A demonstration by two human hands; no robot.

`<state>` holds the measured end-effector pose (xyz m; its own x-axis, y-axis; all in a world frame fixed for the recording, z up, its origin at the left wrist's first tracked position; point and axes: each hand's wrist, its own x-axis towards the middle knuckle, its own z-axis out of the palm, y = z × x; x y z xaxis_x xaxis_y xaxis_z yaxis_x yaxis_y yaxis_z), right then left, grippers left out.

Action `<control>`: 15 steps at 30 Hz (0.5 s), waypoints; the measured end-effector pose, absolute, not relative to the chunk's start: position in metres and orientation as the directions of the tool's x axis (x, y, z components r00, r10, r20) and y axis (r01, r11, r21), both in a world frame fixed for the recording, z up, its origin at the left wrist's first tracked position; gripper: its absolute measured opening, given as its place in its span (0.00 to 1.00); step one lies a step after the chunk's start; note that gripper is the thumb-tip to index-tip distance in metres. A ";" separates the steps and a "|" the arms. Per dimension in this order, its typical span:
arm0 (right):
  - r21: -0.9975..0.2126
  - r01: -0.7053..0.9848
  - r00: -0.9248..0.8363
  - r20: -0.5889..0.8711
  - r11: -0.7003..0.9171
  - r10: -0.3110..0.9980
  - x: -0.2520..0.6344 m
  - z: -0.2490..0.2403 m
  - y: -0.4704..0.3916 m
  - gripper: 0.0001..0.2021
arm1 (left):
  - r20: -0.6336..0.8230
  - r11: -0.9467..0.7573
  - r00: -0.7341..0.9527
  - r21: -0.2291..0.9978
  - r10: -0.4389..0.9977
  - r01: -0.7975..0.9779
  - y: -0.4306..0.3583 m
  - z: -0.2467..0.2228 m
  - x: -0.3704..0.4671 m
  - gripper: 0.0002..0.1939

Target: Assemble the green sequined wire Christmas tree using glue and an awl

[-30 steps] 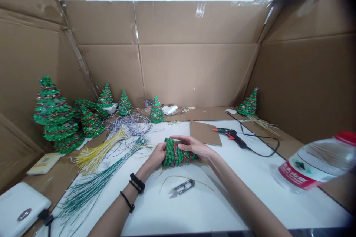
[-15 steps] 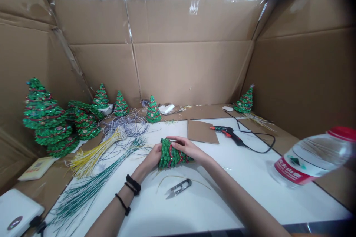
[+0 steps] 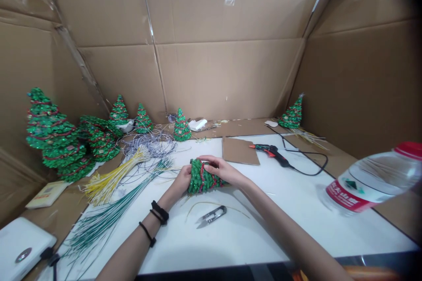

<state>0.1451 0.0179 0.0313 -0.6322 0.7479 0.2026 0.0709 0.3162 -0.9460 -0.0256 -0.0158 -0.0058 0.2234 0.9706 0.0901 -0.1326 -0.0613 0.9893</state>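
A small green Christmas tree ornament (image 3: 200, 181) with a red garland lies on its side on the white board, between my two hands. My left hand (image 3: 183, 181) grips its left end; the fingertips are partly hidden behind it. Over the top and right part bends my right hand (image 3: 224, 171), its fingers resting around the tree. Just in front lie grey thread snips (image 3: 211, 217) and a thin curved yellowish strand (image 3: 198, 204). Behind my right hand is a flat cardboard piece (image 3: 241, 151).
A glue gun (image 3: 272, 153) with a black cable lies to the right, near a large water bottle (image 3: 365, 180). At left are green wire strands (image 3: 108, 217), yellow strands (image 3: 114, 178), tangled cord (image 3: 151, 142) and several finished trees (image 3: 54, 131). Cardboard walls (image 3: 227, 79) enclose the table.
The view has tilted slightly downward, so the scene sits a little higher. Both hands keep hold of the tree, with only a slight shift of the right fingers.
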 end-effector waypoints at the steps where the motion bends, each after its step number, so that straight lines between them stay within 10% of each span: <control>1: -0.948 0.070 -0.633 0.199 0.311 0.748 0.145 0.031 0.018 0.25 | 0.092 -0.063 0.218 0.988 0.972 -0.139 -0.016 -0.006 -0.026 0.12; 15: -0.950 0.077 -0.629 0.188 0.302 0.754 0.143 0.029 0.020 0.26 | 0.104 -0.092 0.222 0.994 0.970 -0.063 -0.015 -0.003 -0.026 0.10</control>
<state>0.1430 0.0203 0.0293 -0.6293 0.7540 0.1885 0.0771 0.3018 -0.9502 -0.0261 -0.0148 -0.0027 0.2217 0.9695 0.1041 -0.0626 -0.0924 0.9938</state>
